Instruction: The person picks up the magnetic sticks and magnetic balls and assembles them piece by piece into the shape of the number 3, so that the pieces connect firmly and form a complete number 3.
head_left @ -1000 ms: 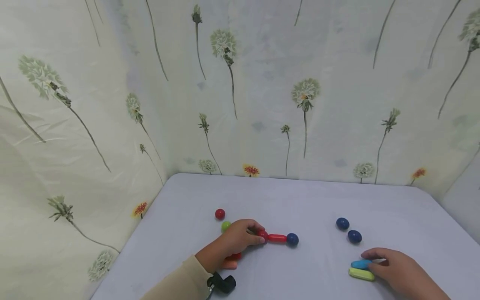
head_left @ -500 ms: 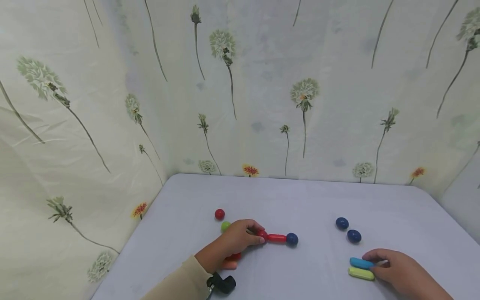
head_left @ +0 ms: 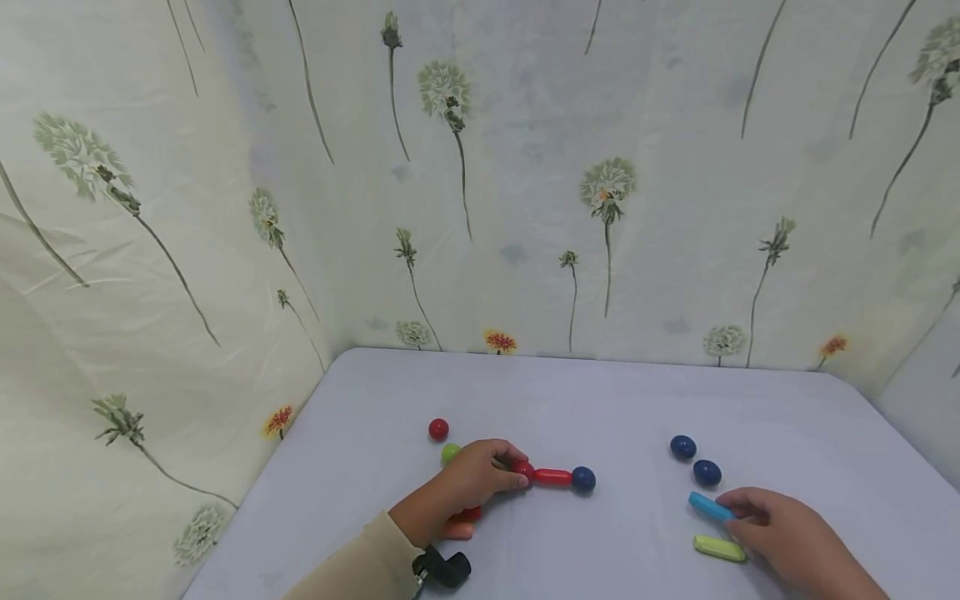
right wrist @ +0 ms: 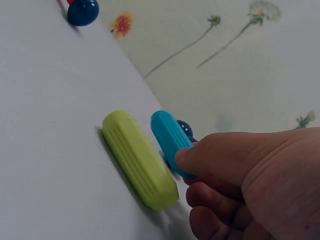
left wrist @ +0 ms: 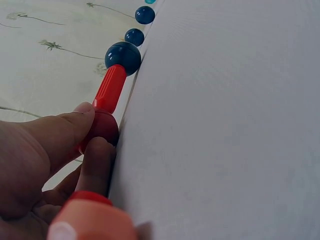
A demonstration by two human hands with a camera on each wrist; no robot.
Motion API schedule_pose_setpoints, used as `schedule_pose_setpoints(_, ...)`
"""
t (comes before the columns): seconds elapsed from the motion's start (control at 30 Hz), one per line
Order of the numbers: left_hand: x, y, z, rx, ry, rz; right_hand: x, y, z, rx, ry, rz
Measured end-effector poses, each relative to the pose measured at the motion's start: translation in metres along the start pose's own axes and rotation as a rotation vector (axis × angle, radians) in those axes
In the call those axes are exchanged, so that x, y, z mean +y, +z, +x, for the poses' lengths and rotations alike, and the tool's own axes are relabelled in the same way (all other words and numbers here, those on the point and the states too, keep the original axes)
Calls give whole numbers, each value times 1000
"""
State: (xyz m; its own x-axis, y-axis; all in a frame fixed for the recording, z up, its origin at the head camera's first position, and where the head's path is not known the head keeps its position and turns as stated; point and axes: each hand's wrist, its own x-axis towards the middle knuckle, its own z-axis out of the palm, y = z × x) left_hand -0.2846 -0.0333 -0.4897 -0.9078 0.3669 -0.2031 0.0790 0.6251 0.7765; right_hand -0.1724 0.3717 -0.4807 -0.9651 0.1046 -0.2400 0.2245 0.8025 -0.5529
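Note:
My left hand (head_left: 480, 471) grips a red ball (left wrist: 102, 127) between thumb and fingers. From that ball a red ribbed rod (head_left: 553, 477) runs right to a dark blue ball (head_left: 582, 479), the three joined in a line low on the white table. On the right, thumb and fingertips of my right hand (head_left: 783, 529) pinch a light blue ribbed rod (right wrist: 171, 137) by one end; its other end points away to the left. Just nearer than it, a yellow-green rod (right wrist: 140, 162) lies on the table.
Two dark blue balls, one farther (head_left: 683, 447) and one nearer (head_left: 707, 473), lie beyond the right hand. Behind the left hand are a red ball (head_left: 438, 429) and a green ball (head_left: 450, 453). An orange rod (head_left: 456, 530) lies partly under the left wrist. A flower-print cloth (head_left: 517, 183) hangs behind the table.
My right hand has moved the light blue rod away from the yellow-green rod, farther back and slightly left, turning it a little. The left hand has kept its hold on the red ball.

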Motion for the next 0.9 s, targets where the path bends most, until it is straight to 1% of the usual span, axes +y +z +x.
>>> schedule_pose_setpoints(0.2,-1,-1,-1,3,-7,18,-9,4,1,83,-26,12)
schedule_pose_setpoints(0.33,-1,-1,-1,0,5,18,-16,5,2,116,23,45)
schedule_pose_setpoints(0.47,0,-1,0,-2,7,15,-28,11,2,122,81,159)
schedule_pose_setpoints(0.63,0,-2,0,-1,15,19,-49,21,2,137,167,311)
schedule_pose_setpoints(0.73,0,-3,-1,1,25,16,-61,27,2,173,174,354)
schedule_pose_setpoints(0.9,1,-2,-1,-10,20,2,-77,38,1,204,156,369)
